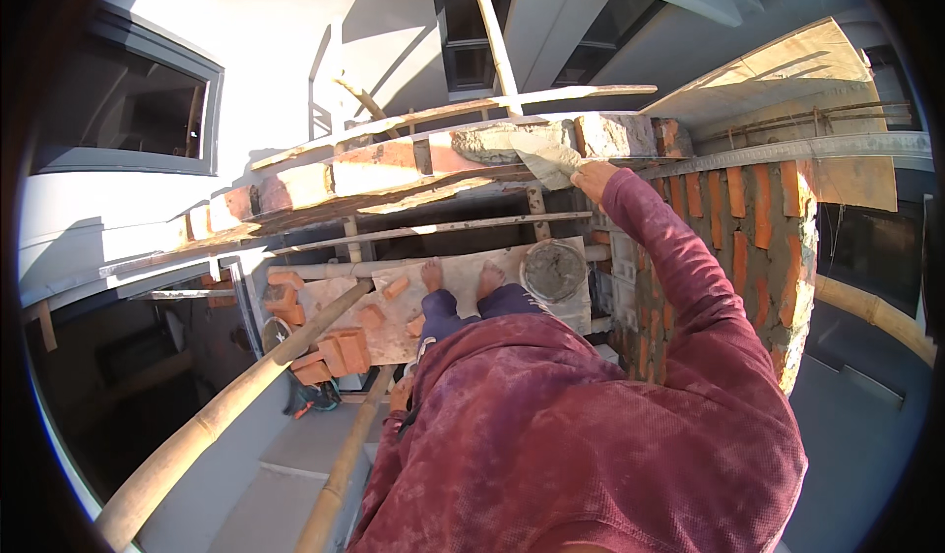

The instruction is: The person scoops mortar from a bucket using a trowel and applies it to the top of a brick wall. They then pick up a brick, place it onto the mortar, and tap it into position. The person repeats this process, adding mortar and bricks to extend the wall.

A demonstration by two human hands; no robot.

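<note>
My right hand is closed around a trowel, whose mortar-coated blade lies over the top of a brick course. Beside the blade a bed of wet grey mortar is spread on the bricks. Right of the blade, a brick sits on the same course with mortar about it. My left hand hangs low at my left side, near a bamboo pole; its fingers are mostly hidden. A round bucket of mortar stands right of my bare feet.
Loose red bricks are piled on the plank platform left of my feet. Bamboo poles cross at the left, with a drop beneath. A brick wall rises at right, topped by a long metal straightedge. Wooden strips run behind the course.
</note>
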